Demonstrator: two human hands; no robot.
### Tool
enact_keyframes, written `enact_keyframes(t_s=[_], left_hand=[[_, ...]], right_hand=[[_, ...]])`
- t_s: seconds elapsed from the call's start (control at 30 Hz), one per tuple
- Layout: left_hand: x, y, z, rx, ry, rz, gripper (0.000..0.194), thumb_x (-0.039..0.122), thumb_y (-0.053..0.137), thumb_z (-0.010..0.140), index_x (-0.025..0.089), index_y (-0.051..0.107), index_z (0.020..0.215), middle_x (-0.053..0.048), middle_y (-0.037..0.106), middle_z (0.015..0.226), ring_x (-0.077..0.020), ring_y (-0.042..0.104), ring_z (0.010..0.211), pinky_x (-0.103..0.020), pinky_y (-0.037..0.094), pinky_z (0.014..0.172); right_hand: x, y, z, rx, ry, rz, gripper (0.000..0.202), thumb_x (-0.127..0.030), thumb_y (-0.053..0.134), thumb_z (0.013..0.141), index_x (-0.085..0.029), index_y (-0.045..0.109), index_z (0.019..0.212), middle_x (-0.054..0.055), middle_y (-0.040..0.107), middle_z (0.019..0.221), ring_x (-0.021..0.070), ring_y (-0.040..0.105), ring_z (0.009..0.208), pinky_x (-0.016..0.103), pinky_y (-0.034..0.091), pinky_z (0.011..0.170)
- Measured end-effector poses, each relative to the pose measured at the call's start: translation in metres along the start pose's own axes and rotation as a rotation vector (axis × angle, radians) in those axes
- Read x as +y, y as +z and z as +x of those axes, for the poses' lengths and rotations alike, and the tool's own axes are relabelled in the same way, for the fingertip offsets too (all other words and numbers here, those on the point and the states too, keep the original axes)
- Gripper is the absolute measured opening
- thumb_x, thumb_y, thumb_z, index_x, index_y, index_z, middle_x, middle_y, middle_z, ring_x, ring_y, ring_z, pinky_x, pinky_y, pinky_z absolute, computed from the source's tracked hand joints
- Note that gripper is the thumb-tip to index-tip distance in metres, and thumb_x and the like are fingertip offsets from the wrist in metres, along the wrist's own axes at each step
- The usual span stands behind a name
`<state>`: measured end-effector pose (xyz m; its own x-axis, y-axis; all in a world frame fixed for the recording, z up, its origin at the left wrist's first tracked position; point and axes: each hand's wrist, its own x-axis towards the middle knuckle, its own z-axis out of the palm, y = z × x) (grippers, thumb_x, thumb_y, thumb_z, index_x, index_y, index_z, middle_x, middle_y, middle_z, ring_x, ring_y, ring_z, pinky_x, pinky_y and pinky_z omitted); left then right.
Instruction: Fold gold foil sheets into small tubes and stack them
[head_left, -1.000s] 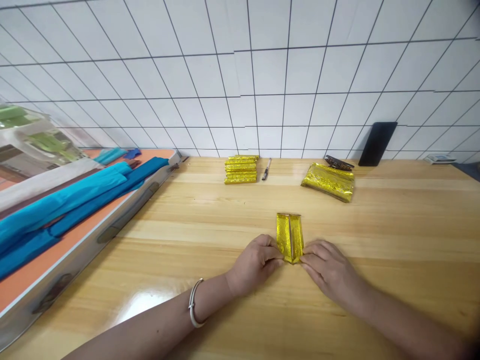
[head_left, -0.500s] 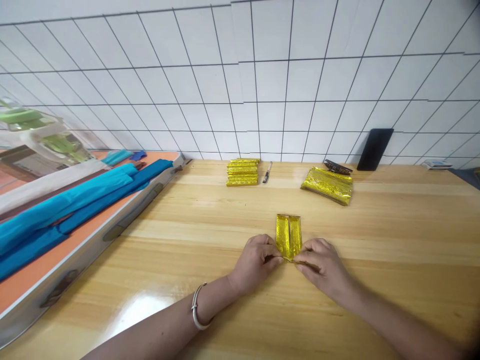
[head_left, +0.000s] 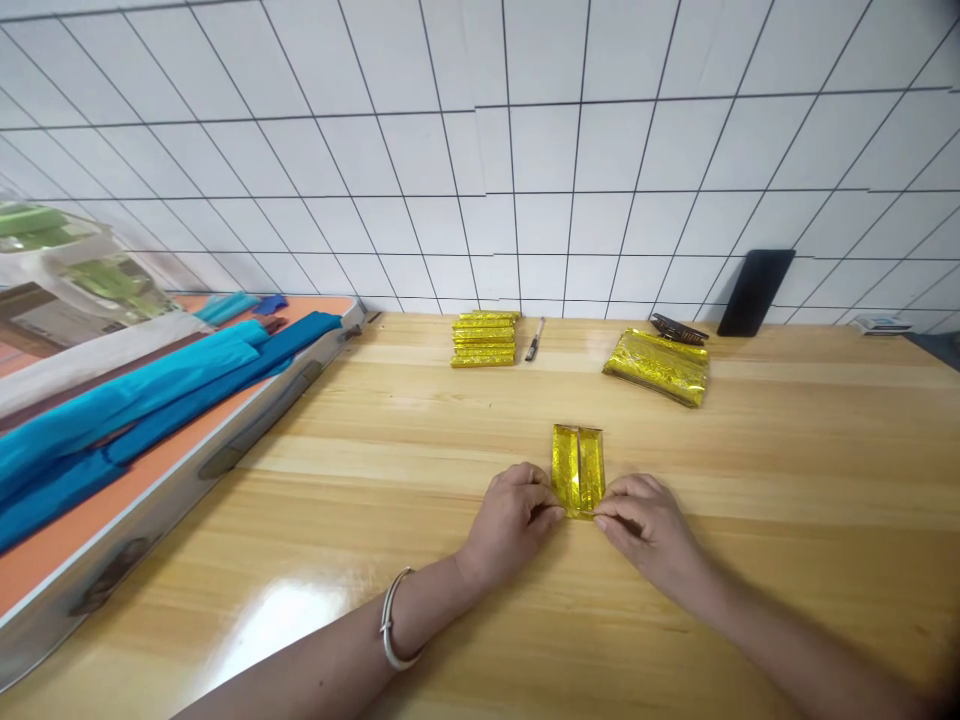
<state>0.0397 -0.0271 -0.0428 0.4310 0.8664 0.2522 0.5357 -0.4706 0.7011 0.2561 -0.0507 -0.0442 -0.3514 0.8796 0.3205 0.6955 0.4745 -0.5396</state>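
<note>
A gold foil sheet [head_left: 591, 465], its two sides folded in toward a middle seam, lies flat on the wooden table [head_left: 420, 430]. My left hand [head_left: 517, 520] pinches its lower left corner between thumb and fingers. At the lower right corner, my right hand [head_left: 649, 525] pinches the same sheet. A narrow strip along the near edge looks turned up between the fingertips. Farther back are a group of folded gold strips [head_left: 484, 340] and a stack of gold foil sheets [head_left: 658, 368].
A pen [head_left: 535, 340] lies beside the folded strips. Behind the foil stack sits a dark clip [head_left: 677, 330]. One black phone [head_left: 756, 293] leans on the tiled wall. Blue rolled material [head_left: 150, 385] rests on an orange-topped box at left, near a clear green-lidded container [head_left: 90, 265].
My right fingertips have shifted slightly right along the near edge, away from the left ones. The near edge of the sheet now looks flatter. The camera view has tilted slightly.
</note>
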Motion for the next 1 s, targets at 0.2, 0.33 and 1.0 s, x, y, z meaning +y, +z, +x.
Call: enact_keyframes(t_s=[0.2,0.33,1.0], left_hand=[[0.0031,0.0022,0.0017,0.029,-0.035,0.056,0.009,0.016,0.063,0.074,0.018,0.062,0.065,-0.003,0.057,0.082,-0.0169,0.053,0.084,-0.029,0.042,0.076],[0.0043,0.0037,0.0023,0.049,-0.039,0.078,0.01,0.014,0.063,0.072,0.018,0.061,0.063,-0.002,0.056,0.082,-0.016,0.051,0.082,-0.029,0.041,0.075],[0.0047,0.0051,0.0036,0.081,-0.075,0.107,0.013,0.015,0.065,0.067,0.017,0.056,0.057,-0.002,0.054,0.082,-0.0161,0.05,0.08,-0.03,0.04,0.073]], right_hand=[[-0.0034,0.0027,0.0035,0.019,0.053,-0.021,0.011,-0.018,0.059,0.075,-0.025,0.065,0.07,0.0,0.062,0.075,0.0162,0.053,0.074,0.032,0.037,0.07],[-0.0024,0.0052,0.0046,0.027,0.062,-0.027,0.01,-0.017,0.06,0.072,-0.024,0.065,0.069,0.0,0.062,0.074,0.0162,0.052,0.074,0.032,0.037,0.07],[-0.0036,0.0053,0.0053,0.031,0.111,-0.067,0.008,-0.018,0.062,0.07,-0.022,0.059,0.064,0.001,0.056,0.076,0.0186,0.049,0.079,0.033,0.037,0.071]])
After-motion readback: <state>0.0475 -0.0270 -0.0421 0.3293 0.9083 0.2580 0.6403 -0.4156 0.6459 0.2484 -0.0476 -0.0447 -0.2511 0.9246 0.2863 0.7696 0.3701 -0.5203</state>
